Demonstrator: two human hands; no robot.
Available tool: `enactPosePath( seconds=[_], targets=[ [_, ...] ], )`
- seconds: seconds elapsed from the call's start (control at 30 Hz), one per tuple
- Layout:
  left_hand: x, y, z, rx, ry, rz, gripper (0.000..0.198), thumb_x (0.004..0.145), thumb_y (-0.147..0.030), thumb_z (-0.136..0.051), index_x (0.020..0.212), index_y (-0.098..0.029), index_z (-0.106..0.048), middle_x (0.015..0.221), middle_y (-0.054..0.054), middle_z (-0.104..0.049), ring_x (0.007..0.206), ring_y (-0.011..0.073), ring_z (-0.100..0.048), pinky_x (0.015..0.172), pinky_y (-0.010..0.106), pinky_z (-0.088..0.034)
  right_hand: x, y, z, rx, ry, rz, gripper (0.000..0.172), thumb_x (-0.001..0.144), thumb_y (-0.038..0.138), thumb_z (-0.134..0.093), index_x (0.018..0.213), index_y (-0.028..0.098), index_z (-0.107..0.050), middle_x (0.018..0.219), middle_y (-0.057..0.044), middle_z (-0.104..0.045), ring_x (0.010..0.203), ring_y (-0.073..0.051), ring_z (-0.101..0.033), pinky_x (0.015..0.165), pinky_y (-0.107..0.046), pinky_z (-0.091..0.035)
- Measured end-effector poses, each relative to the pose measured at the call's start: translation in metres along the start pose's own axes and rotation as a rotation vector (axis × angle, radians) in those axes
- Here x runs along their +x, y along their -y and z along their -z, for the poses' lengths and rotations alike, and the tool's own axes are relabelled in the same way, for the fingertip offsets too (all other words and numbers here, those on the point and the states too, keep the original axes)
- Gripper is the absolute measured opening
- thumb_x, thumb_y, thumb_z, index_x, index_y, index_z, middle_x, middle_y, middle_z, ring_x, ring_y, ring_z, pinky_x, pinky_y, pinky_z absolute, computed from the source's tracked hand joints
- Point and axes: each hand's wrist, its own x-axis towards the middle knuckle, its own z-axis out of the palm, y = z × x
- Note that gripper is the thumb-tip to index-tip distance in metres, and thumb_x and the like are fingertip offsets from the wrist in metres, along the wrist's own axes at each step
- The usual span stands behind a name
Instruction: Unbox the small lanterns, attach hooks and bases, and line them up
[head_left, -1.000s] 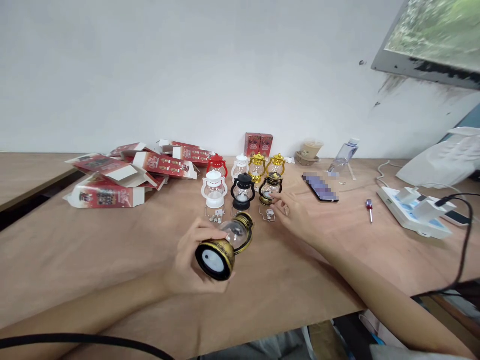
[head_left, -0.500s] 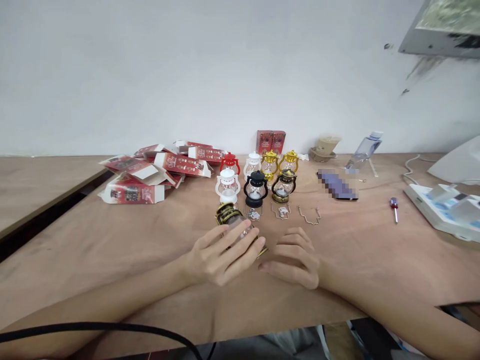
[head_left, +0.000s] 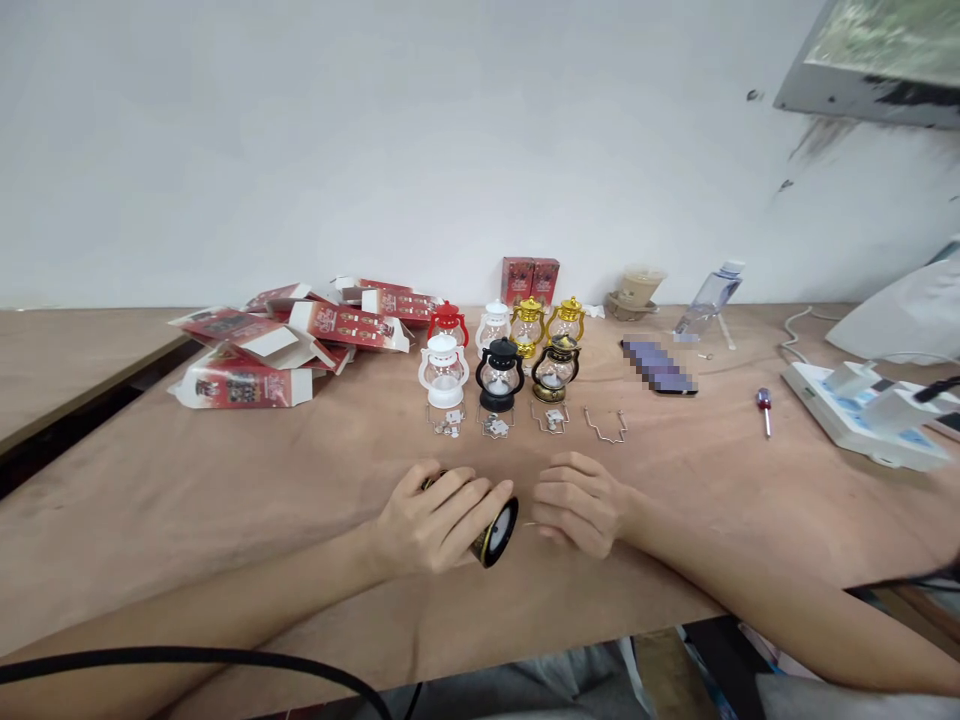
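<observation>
My left hand (head_left: 439, 520) is closed around a bronze-and-black mini lantern (head_left: 495, 535), tipped on its side with its round base facing right. Most of the lantern is hidden behind the fingers. Just right of the base is my right hand (head_left: 577, 505), fingers curled in; a thin sliver shows at its fingertips, too small to name. Beyond the hands stand several mini lanterns, among them a white lantern (head_left: 443, 375), a black lantern (head_left: 500, 378) and a bronze lantern (head_left: 555, 372). In front of them lie bent wire handles (head_left: 606, 428) and small metal pieces (head_left: 495, 427).
Opened red boxes (head_left: 247, 380) are heaped at the left; two upright red boxes (head_left: 530, 280) stand by the wall. To the right are a phone (head_left: 660, 368), a water bottle (head_left: 709, 302), a cup (head_left: 640, 288), a screwdriver (head_left: 763, 405) and a power strip (head_left: 862, 415). A black cable (head_left: 195, 653) crosses the front.
My left hand has turned the lantern, so its base now faces right toward my right hand and its top is hidden. My right hand's fingers have curled in more. The view has shifted slightly right.
</observation>
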Motion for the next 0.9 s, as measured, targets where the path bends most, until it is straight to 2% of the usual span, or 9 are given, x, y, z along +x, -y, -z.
enactPosePath(
  seconds=[0.1, 0.17, 0.23, 0.3, 0.37, 0.47, 0.63, 0.9],
  targets=[
    [-0.002, 0.003, -0.001, -0.022, 0.006, -0.013, 0.034, 0.092, -0.024, -0.033, 0.106, -0.009, -0.060, 0.083, 0.008, -0.070, 0.076, 0.0170, -0.061, 0.069, 0.033, -0.033, -0.017, -0.018, 0.016, -0.133, 0.058, -0.037, 0.016, 0.087, 0.016, -0.053, 0.073, 0.018, -0.060, 0.079, -0.004, -0.064, 0.074, -0.013, -0.056, 0.068, -0.029, -0.045],
    [-0.001, 0.004, 0.000, -0.034, 0.023, -0.024, 0.033, 0.093, -0.025, -0.034, 0.104, -0.008, -0.060, 0.082, 0.008, -0.070, 0.073, 0.0168, -0.062, 0.069, 0.033, -0.033, -0.033, -0.031, 0.027, -0.267, 0.174, -0.205, 0.012, 0.086, 0.016, -0.054, 0.076, 0.019, -0.060, 0.081, -0.005, -0.066, 0.072, -0.014, -0.055, 0.068, -0.030, -0.044],
    [0.000, 0.004, 0.001, -0.042, 0.028, -0.028, 0.033, 0.093, -0.025, -0.033, 0.103, -0.009, -0.060, 0.080, 0.007, -0.070, 0.072, 0.0168, -0.062, 0.069, 0.033, -0.033, -0.053, -0.040, 0.034, -0.340, 0.288, -0.455, 0.015, 0.089, 0.020, -0.050, 0.079, 0.019, -0.062, 0.082, -0.005, -0.067, 0.073, -0.015, -0.056, 0.069, -0.030, -0.044],
    [0.000, 0.004, 0.002, -0.044, 0.032, -0.034, 0.033, 0.093, -0.025, -0.032, 0.103, -0.009, -0.059, 0.079, 0.006, -0.070, 0.073, 0.0170, -0.063, 0.069, 0.034, -0.033, -0.075, -0.046, 0.037, -0.331, 0.380, -0.668, 0.024, 0.093, 0.025, -0.044, 0.081, 0.019, -0.064, 0.083, -0.006, -0.068, 0.075, -0.017, -0.058, 0.070, -0.030, -0.045],
    [0.001, 0.003, 0.002, -0.045, 0.038, -0.035, 0.034, 0.094, -0.025, -0.031, 0.103, -0.009, -0.059, 0.079, 0.006, -0.070, 0.075, 0.0168, -0.063, 0.070, 0.034, -0.034, -0.094, -0.050, 0.036, -0.280, 0.471, -0.774, 0.031, 0.095, 0.029, -0.038, 0.083, 0.018, -0.065, 0.086, -0.007, -0.068, 0.077, -0.018, -0.060, 0.070, -0.030, -0.046],
    [0.001, 0.003, 0.001, -0.046, 0.043, -0.034, 0.034, 0.095, -0.024, -0.029, 0.104, -0.009, -0.058, 0.079, 0.006, -0.070, 0.076, 0.0168, -0.063, 0.070, 0.034, -0.034, -0.109, -0.057, 0.031, -0.228, 0.583, -0.812, 0.034, 0.096, 0.028, -0.034, 0.086, 0.019, -0.066, 0.088, -0.008, -0.068, 0.081, -0.020, -0.060, 0.070, -0.032, -0.046],
    [0.000, 0.003, 0.001, -0.033, 0.057, -0.018, 0.035, 0.095, -0.024, -0.028, 0.105, -0.009, -0.058, 0.079, 0.007, -0.070, 0.074, 0.0166, -0.061, 0.071, 0.033, -0.033, -0.104, -0.076, 0.017, -0.222, 0.665, -0.801, 0.030, 0.093, 0.024, -0.038, 0.087, 0.017, -0.067, 0.090, -0.010, -0.069, 0.083, -0.022, -0.061, 0.074, -0.034, -0.046],
    [0.000, 0.004, -0.001, -0.023, 0.065, 0.050, 0.034, 0.092, -0.030, -0.034, 0.107, -0.010, -0.057, 0.082, 0.008, -0.069, 0.074, 0.0175, -0.059, 0.070, 0.034, -0.031, -0.103, -0.084, 0.012, -0.229, 0.596, -0.831, 0.031, 0.092, 0.023, -0.039, 0.104, 0.015, -0.067, 0.102, -0.010, -0.068, 0.091, -0.024, -0.061, 0.079, -0.037, -0.048]
  ],
)
